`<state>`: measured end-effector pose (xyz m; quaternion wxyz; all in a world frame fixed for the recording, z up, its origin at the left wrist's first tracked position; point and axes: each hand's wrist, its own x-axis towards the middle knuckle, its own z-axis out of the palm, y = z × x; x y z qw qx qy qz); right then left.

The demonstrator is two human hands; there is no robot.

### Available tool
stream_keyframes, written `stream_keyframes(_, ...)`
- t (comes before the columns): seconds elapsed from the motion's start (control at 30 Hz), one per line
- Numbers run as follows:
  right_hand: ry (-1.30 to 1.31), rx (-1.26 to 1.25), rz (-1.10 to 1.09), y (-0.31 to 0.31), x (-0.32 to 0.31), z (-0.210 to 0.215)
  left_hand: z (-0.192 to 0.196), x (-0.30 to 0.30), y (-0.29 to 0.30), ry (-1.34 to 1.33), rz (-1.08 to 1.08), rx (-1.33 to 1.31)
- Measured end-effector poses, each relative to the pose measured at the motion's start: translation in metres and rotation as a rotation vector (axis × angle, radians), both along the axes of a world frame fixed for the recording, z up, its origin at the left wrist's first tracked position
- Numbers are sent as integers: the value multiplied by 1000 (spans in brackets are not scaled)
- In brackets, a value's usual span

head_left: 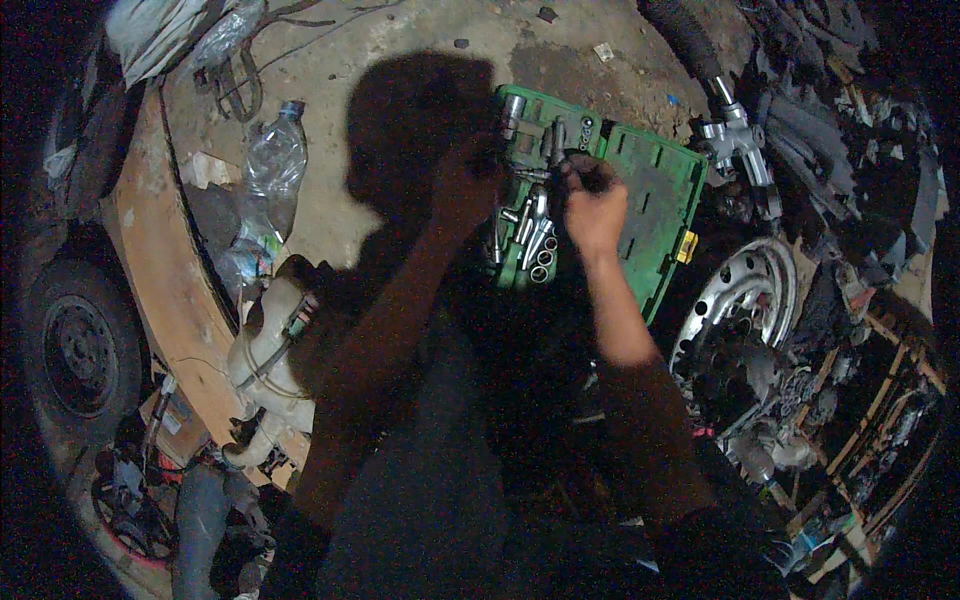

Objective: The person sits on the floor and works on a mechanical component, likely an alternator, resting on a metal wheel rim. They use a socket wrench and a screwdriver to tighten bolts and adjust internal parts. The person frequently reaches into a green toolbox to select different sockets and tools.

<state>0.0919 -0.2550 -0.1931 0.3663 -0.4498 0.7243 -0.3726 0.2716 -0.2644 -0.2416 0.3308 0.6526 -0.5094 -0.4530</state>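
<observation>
Green plastic marks the open socket case (655, 190) on the concrete floor (420, 40). Both hands are over its left half: the right hand (595, 210) is closed around a small dark tool (585, 170), while the left hand (465, 185) sits in shadow at the case's left edge, its grip impossible to tell. Loose sockets (535, 240) lie between them. Right, a steel wheel (745, 295) crowds the case; left, a plastic bottle (270, 170) lies well apart.
</observation>
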Motion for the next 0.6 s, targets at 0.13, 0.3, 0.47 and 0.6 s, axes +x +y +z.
stream_keyframes(0.13, 154, -34, 44, 19, 6, 4, 28, 8, 9, -13, 97, -94)
stream_keyframes(0.3, 422, -66, 100, 58, 34, 23, 42, 24, 14, -42, 211, 55)
stream_keyframes(0.47, 515, 200, 111, 66, 51, 29, 35, 41, -1, -213, 155, -280)
stream_keyframes(0.6, 563, 341, 201, 53, 44, 26, 48, 41, -11, -50, 201, -304)
